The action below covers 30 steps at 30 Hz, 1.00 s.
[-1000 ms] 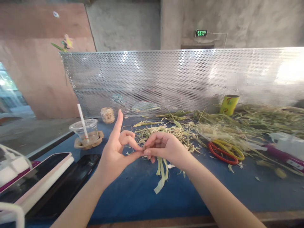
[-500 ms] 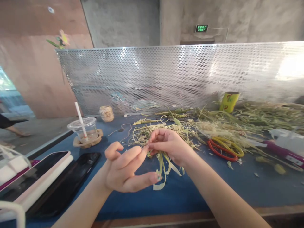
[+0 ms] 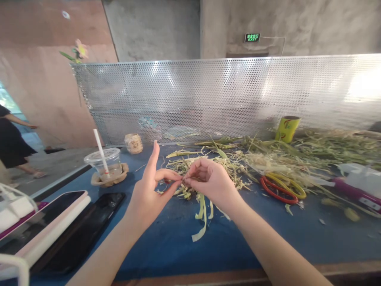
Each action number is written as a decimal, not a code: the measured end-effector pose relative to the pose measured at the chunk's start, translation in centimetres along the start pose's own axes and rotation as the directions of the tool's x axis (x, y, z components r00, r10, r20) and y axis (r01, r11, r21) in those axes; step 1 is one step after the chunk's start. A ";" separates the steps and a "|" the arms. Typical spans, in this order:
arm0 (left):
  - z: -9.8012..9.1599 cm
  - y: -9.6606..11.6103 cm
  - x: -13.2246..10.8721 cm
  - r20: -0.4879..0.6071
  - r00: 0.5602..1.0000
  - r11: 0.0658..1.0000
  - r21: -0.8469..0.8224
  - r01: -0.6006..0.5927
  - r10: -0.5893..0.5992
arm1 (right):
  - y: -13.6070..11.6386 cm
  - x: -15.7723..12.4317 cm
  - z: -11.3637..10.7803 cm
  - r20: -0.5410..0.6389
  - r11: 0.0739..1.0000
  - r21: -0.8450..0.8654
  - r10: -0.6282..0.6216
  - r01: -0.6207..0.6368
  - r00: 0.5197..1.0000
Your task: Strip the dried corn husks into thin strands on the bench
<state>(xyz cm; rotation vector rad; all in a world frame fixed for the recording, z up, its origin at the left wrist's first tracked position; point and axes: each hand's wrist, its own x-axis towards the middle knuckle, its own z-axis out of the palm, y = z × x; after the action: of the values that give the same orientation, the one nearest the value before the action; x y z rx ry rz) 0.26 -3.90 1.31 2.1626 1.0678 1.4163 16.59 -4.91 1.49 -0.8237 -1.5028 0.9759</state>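
My left hand is closed in a pinch, thumb against a fingertip, with one finger sticking straight up. Its tips meet those of my right hand, which also pinches with its fingers curled in. Whatever lies between the fingertips is too small to make out. Behind and under the hands is a heap of dry plant scraps, pale green and straw-coloured. Pale flat leaf strips trail onto the blue table covering below my right hand; whether it holds them I cannot tell.
Left stand a plastic cup with a straw, a black phone, a white-edged device and a woven cylinder. Right are red pliers-like handles, a yellow-green tube, a purple tool and plant stalks. A perforated metal panel closes the back.
My left hand has turned from spread fingers to a pinch with one finger raised. My right hand stays nearly in place. A person has come further into view at far left.
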 end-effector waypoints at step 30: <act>-0.1 1.6 0.3 0.168 0.946 0.746 -0.583 0.322 -0.277 | -0.4 -1.6 1.2 0.100 0.445 -0.747 -0.660 0.494 0.745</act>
<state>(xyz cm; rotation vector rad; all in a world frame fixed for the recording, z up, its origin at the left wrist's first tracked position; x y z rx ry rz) 0.88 -4.72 2.53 1.4867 0.7474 1.2868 15.60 -6.64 1.11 -0.8113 -1.8203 -0.3129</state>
